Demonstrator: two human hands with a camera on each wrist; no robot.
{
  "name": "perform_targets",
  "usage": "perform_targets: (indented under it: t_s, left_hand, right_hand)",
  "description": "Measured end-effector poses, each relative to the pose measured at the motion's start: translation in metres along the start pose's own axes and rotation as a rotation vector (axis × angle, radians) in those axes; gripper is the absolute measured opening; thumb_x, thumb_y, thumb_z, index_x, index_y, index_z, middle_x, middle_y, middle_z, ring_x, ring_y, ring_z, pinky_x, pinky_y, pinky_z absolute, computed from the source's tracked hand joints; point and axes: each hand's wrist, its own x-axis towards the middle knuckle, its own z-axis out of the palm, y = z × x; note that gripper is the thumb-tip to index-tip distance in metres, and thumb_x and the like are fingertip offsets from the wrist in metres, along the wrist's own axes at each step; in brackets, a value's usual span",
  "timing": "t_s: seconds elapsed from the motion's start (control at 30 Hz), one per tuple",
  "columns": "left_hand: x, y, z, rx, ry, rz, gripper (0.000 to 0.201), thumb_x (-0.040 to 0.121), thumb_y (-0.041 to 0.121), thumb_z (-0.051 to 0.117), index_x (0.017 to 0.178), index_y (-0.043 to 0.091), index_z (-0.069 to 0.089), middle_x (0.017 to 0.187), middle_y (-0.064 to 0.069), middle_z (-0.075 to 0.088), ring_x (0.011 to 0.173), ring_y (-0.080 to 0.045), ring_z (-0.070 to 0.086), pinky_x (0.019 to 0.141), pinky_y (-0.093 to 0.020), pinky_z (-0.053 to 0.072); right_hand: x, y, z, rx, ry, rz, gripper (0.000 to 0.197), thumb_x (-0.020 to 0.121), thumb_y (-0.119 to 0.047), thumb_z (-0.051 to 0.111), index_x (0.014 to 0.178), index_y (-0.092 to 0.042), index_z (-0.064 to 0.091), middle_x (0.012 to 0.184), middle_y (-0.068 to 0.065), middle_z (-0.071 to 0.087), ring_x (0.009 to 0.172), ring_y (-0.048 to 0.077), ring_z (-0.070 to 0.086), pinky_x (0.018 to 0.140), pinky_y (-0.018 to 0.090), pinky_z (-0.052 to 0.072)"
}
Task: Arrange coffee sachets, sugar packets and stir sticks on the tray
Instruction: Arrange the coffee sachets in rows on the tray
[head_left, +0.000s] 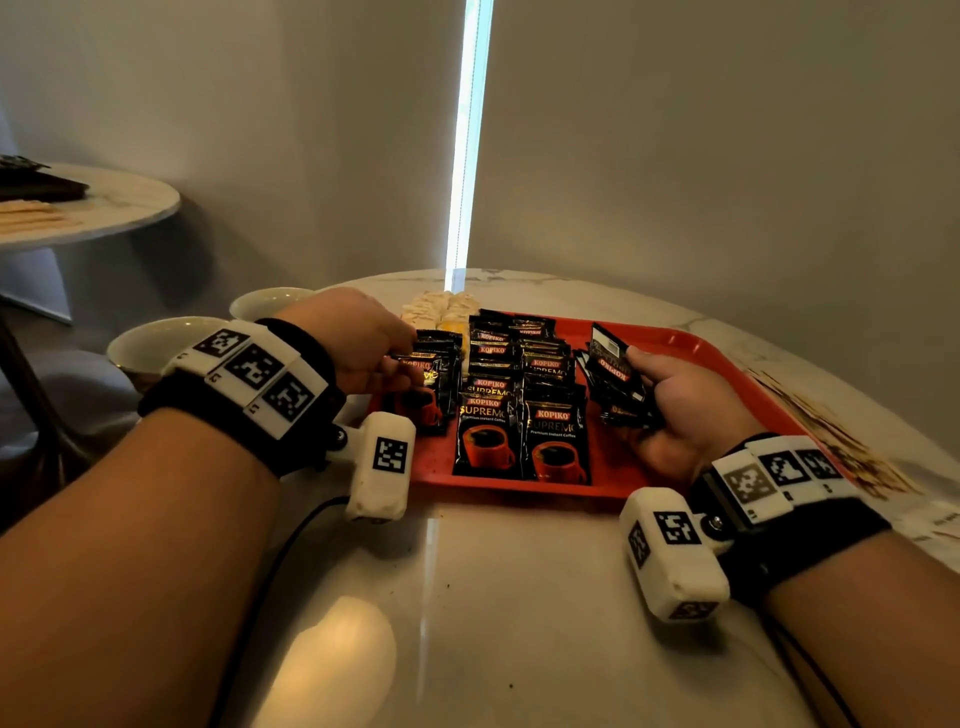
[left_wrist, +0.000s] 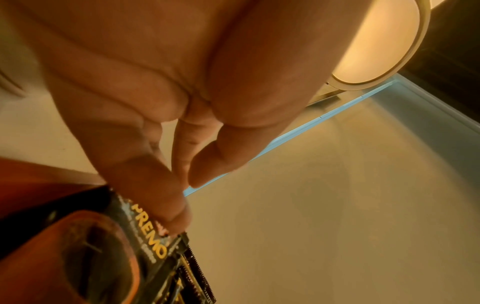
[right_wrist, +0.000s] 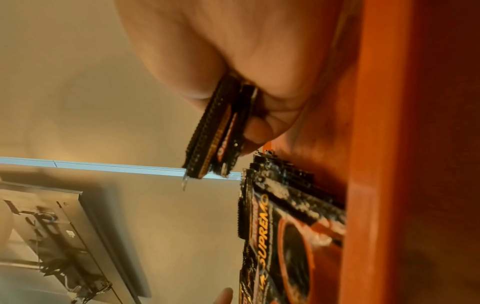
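Several sachets (head_left: 615, 382) sit inside the right hand's (head_left: 680, 410) grip.

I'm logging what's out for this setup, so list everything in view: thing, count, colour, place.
Tray: one, red, on the table.
Coffee sachets: many, black with red cups, overlapping rows on the tray.
Pale packets: a pile, whitish, at the tray's far left corner.
Table: one, pale marble.
Bowls: two, white, left of the table.
Side table: one, far left, carrying dark and tan items.
Left hand: pinches a sachet of the left row.
Right hand: grips a bundle of sachets over the tray.
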Motion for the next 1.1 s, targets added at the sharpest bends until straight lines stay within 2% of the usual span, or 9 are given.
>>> perform_targets:
  t_s: [0.17, 0.27, 0.4, 0.53, 0.67, 0.73, 0.87, 1.0, 1.1]
  left_hand:
    - [-0.004, 0.005, 0.004, -0.081, 0.04, 0.099, 0.016, 0.097, -0.004, 0.054, 0.1, 0.01, 0.061, 0.096, -0.015, 0.061, 0.071, -0.02, 0.064, 0.053, -0.027, 0.057]
    - [-0.008, 0.008, 0.005, -0.048, 0.052, 0.276, 0.016, 0.095, 0.003, 0.06, 0.104, 0.016, 0.064, 0.098, -0.008, 0.063, 0.07, -0.015, 0.06, 0.056, -0.025, 0.053]
    - [-0.019, 0.011, 0.012, -0.028, -0.138, 0.455, 0.025, 0.09, -0.001, 0.065, 0.1, 0.022, 0.07, 0.095, -0.001, 0.064, 0.066, -0.011, 0.057, 0.049, -0.019, 0.048]
    - [-0.026, 0.01, 0.024, 0.086, -0.294, 0.549, 0.033, 0.084, 0.0, 0.072, 0.1, 0.029, 0.077, 0.098, 0.009, 0.072, 0.073, -0.013, 0.065, 0.073, -0.029, 0.053]
    - [-0.032, 0.01, 0.032, 0.118, -0.367, 0.607, 0.03, 0.078, 0.006, 0.081, 0.097, 0.029, 0.079, 0.063, 0.013, 0.063, 0.062, -0.008, 0.057, 0.076, -0.034, 0.047]
    - [-0.033, 0.01, 0.034, 0.125, -0.356, 0.658, 0.031, 0.076, 0.008, 0.083, 0.094, 0.033, 0.08, 0.066, 0.013, 0.062, 0.063, -0.01, 0.053, 0.074, -0.035, 0.048]
    - [-0.035, 0.011, 0.038, 0.16, -0.35, 0.684, 0.034, 0.079, 0.009, 0.08, 0.095, 0.039, 0.08, 0.077, 0.015, 0.068, 0.069, -0.02, 0.053, 0.076, -0.052, 0.053]
    - [-0.033, 0.011, 0.039, 0.198, -0.332, 0.729, 0.024, 0.082, 0.016, 0.079, 0.092, 0.037, 0.081, 0.095, 0.011, 0.072, 0.082, -0.01, 0.066, 0.079, -0.032, 0.053]
    - [-0.033, 0.01, 0.041, 0.14, -0.321, 0.723, 0.014, 0.085, 0.017, 0.076, 0.084, 0.031, 0.078, 0.083, 0.009, 0.073, 0.071, -0.004, 0.064, 0.07, -0.022, 0.049]
  right_hand:
    - [-0.004, -0.005, 0.003, -0.019, -0.027, -0.043, 0.036, 0.103, -0.02, 0.051, 0.135, -0.004, 0.054, 0.097, 0.013, 0.073, 0.065, 0.021, 0.073, 0.047, 0.028, 0.054]
    - [-0.007, -0.009, 0.007, -0.031, -0.039, -0.083, 0.031, 0.104, -0.017, 0.05, 0.133, -0.006, 0.053, 0.099, 0.014, 0.071, 0.065, 0.022, 0.073, 0.047, 0.03, 0.054]
    - [-0.013, -0.011, 0.014, -0.046, -0.092, -0.102, 0.018, 0.103, -0.014, 0.049, 0.12, -0.012, 0.055, 0.094, 0.011, 0.071, 0.069, 0.022, 0.072, 0.047, 0.03, 0.054]
    - [-0.019, -0.006, 0.024, -0.056, -0.149, -0.085, 0.013, 0.102, -0.013, 0.05, 0.112, -0.01, 0.058, 0.092, 0.011, 0.071, 0.072, 0.022, 0.071, 0.053, 0.032, 0.057]
    - [-0.024, -0.001, 0.03, -0.076, -0.161, -0.072, 0.035, 0.1, -0.016, 0.053, 0.132, 0.0, 0.054, 0.114, 0.021, 0.069, 0.092, 0.032, 0.071, 0.081, 0.05, 0.06]
    - [-0.023, 0.002, 0.03, -0.076, -0.163, -0.045, 0.044, 0.097, -0.018, 0.056, 0.137, -0.001, 0.051, 0.128, 0.027, 0.064, 0.111, 0.041, 0.065, 0.099, 0.064, 0.048]
    - [-0.022, 0.003, 0.03, -0.078, -0.179, -0.022, 0.044, 0.097, -0.021, 0.057, 0.136, -0.003, 0.053, 0.131, 0.029, 0.061, 0.122, 0.047, 0.058, 0.102, 0.07, 0.042]
    - [-0.022, 0.004, 0.03, -0.098, -0.173, -0.012, 0.044, 0.096, -0.024, 0.058, 0.135, -0.003, 0.055, 0.13, 0.029, 0.062, 0.123, 0.047, 0.059, 0.103, 0.07, 0.042]
    - [-0.024, 0.004, 0.032, -0.101, -0.165, -0.008, 0.043, 0.097, -0.025, 0.059, 0.133, -0.004, 0.057, 0.129, 0.027, 0.064, 0.119, 0.045, 0.062, 0.102, 0.066, 0.045]
